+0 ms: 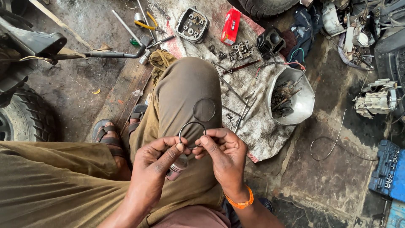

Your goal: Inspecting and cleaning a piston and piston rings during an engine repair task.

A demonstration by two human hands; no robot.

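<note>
Seen from above, a person sat low over a grimy workshop floor, knees in olive trousers. Both hands met above the right knee [185, 97]. The left hand [154, 162] and the right hand [225, 154] were each closed in a pinch on a thin dark ring [192, 134], thumb and forefinger gripping its lower edge from either side, the ring standing upright between them. The left hand's lower fingers also curled round a small metal cylinder [179, 166], mostly hidden. A second ring [204, 109] lay flat on the knee, just above the held one and apart from it. An orange band [241, 202] circled the right wrist. Beyond the knee lay a dirty cloth [257, 126] strewn with rods and small parts, a metal bowl [301, 99] of bits, a red box [230, 25] and a cylinder head [192, 24]. A tyre [23, 118] stood at far left.
</note>
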